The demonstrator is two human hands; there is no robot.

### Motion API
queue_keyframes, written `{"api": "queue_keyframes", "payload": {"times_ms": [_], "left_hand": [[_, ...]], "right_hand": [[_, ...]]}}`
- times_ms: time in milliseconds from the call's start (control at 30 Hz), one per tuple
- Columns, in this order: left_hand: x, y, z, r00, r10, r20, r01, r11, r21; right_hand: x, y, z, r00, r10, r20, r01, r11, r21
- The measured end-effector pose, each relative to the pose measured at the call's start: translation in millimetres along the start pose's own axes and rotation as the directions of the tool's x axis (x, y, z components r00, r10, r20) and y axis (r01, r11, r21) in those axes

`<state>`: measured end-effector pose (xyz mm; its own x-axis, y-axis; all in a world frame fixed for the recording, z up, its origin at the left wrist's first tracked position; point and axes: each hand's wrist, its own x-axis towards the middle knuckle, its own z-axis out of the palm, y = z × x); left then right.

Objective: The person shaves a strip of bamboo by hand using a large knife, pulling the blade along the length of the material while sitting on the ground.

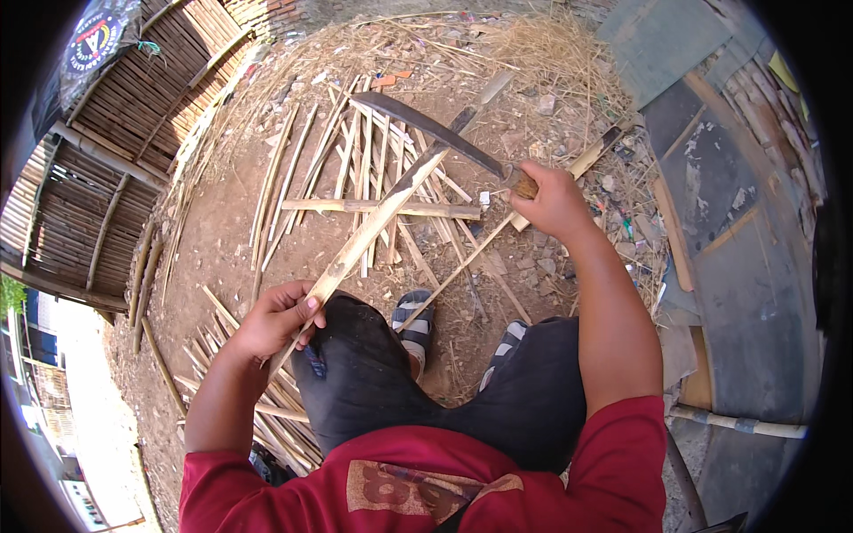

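In my right hand (551,202) is the wooden handle of a machete (416,119), my fingers closed round it. Its long dark blade points to the far left, with the tip curving slightly. My left hand (286,318) pinches a long, pale strip of split bamboo (366,234) beside my left knee. The strip slants away to the far right, and its near end passes under my left forearm. Near its far part, the blade crosses over it; whether they touch I cannot tell. Dark patches mark the strip's far stretch.
Many split strips (351,164) lie crisscross on the dirt ahead, one thicker piece (382,209) lying across them. Another pile of strips (284,413) is by my left thigh. Bamboo panels (133,107) stand left; dark boards (746,293) lie right. Straw (542,53) and rubble cover the far ground.
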<state>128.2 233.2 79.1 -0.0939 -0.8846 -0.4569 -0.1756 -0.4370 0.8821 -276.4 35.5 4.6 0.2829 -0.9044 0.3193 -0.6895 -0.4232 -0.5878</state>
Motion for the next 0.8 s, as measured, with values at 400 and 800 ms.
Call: {"api": "queue_keyframes", "payload": {"times_ms": [400,800], "left_hand": [[4,4,-3,0.999,0.001,0.049,-0.004,0.998,0.06],[4,-2,-2,0.993,0.035,0.116,-0.045,0.995,0.088]], "right_hand": [[3,-11,-4,0.992,0.114,0.048,-0.117,0.991,0.066],[3,-20,1,0.997,0.028,0.073,-0.032,0.998,0.054]]}}
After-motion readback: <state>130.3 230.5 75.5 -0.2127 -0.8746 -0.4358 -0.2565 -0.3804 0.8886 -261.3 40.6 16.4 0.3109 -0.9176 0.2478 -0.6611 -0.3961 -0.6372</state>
